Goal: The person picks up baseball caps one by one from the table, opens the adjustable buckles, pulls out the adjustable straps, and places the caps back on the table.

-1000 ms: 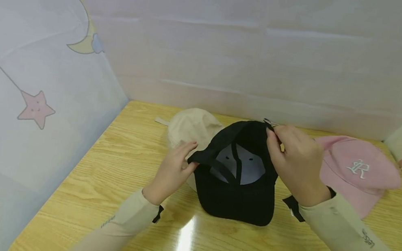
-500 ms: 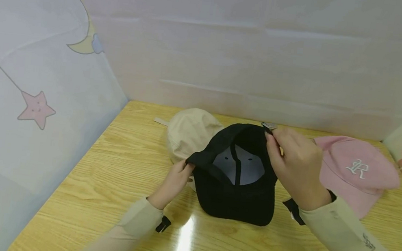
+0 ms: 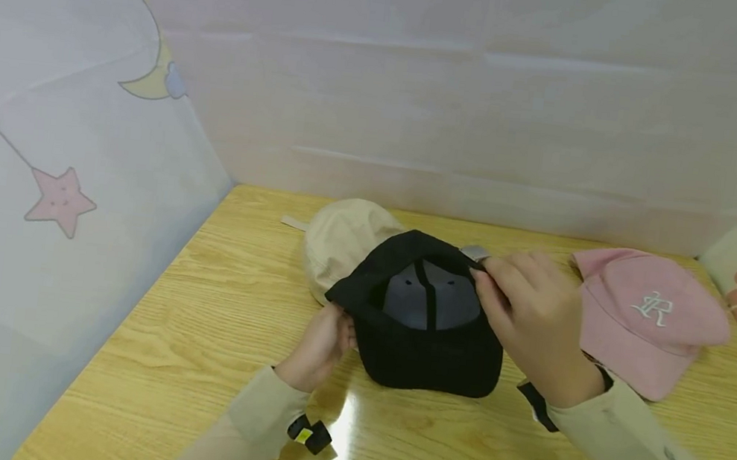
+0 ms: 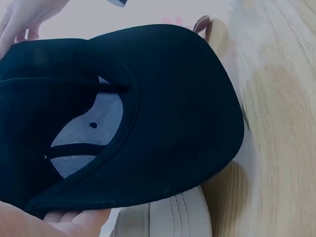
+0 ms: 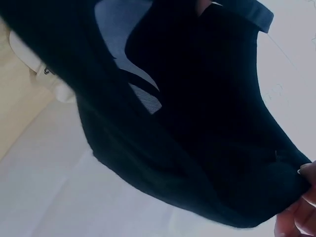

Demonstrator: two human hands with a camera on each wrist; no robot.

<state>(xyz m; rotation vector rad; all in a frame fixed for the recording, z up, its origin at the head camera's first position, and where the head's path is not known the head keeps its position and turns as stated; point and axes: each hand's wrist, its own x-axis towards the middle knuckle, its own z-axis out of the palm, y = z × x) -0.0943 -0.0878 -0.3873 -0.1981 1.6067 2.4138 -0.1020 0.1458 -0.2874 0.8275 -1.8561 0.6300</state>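
Note:
A black baseball cap (image 3: 426,356) is held with its inside facing up and its brim pointing toward the person. My left hand (image 3: 323,341) grips the left edge of its opening, and in the left wrist view the fingers (image 4: 84,219) show beneath the cap. With thumb and fingers, my right hand (image 3: 535,315) pinches the far right edge, beside a grey strap end (image 3: 474,252). The grey-blue lining shows inside the crown. A beige cap (image 3: 347,239) lies behind the black one and is partly hidden by it.
To the right lies a pink cap (image 3: 663,313) with a white embroidered letter. All the caps are at a wooden table (image 3: 182,330), backed by a pale cloth wall (image 3: 421,115). Cartoon prints, including a pink star (image 3: 61,201), decorate the side walls.
The left hand has shifted lower, its fingers now under the cap's edge. The black cap's rear edge has come down and slightly left, with the right hand still pinching it.

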